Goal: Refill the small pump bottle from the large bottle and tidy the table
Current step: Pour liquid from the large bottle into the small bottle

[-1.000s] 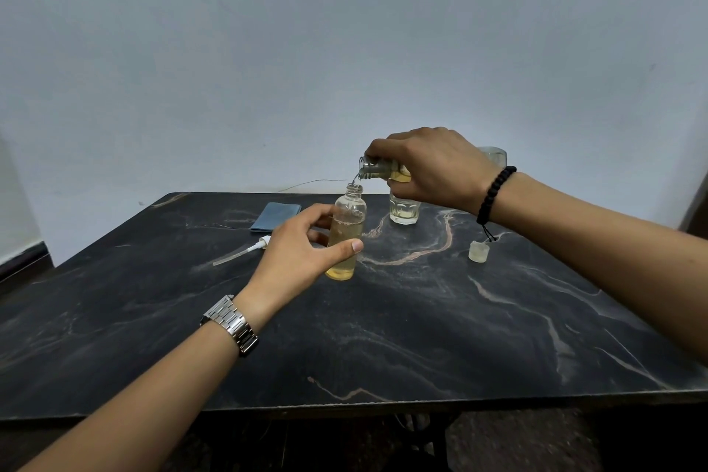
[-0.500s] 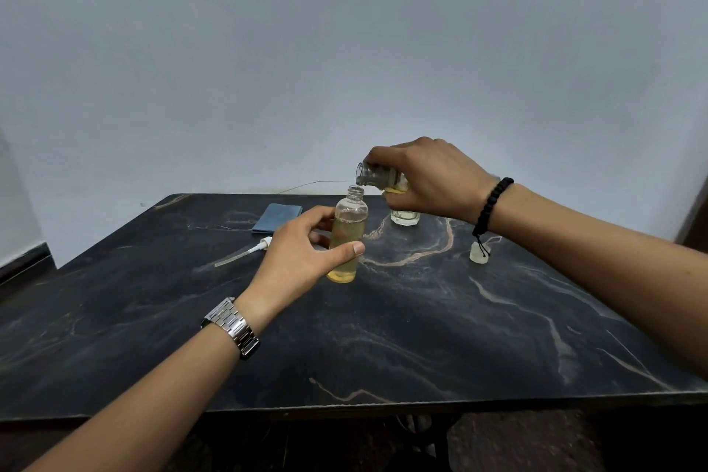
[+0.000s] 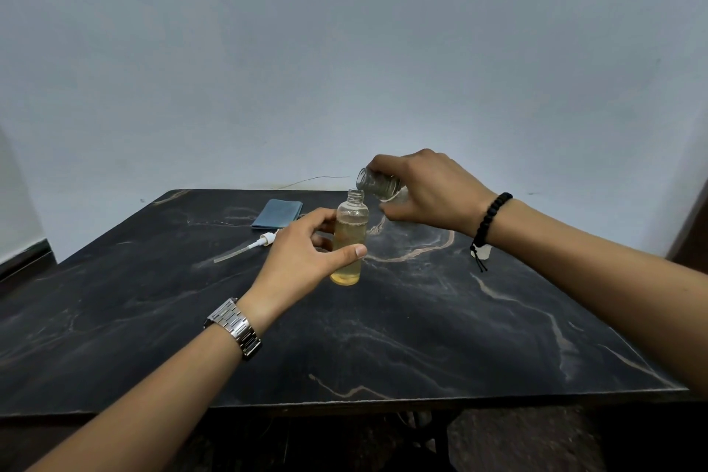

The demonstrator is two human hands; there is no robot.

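Observation:
A small clear bottle (image 3: pixel 349 238) stands upright on the dark marble table (image 3: pixel 421 337), uncapped and mostly full of yellow liquid. My left hand (image 3: pixel 302 257) grips its body. My right hand (image 3: pixel 425 192) holds the large clear bottle (image 3: pixel 377 182) tipped on its side, its open mouth just above and right of the small bottle's neck. The tipped bottle looks nearly empty. The white pump head with its tube (image 3: pixel 249 247) lies on the table left of my left hand.
A folded blue cloth (image 3: pixel 277 213) lies at the back of the table. A small pale cap (image 3: pixel 485 251) sits behind my right wrist. A thin wire (image 3: pixel 314 180) runs along the wall behind the table. The table's front edge is near me.
My right hand has come down with the large bottle, bringing its mouth closer to the small bottle's neck. The yellow liquid in it is no longer seen. My left hand stayed put.

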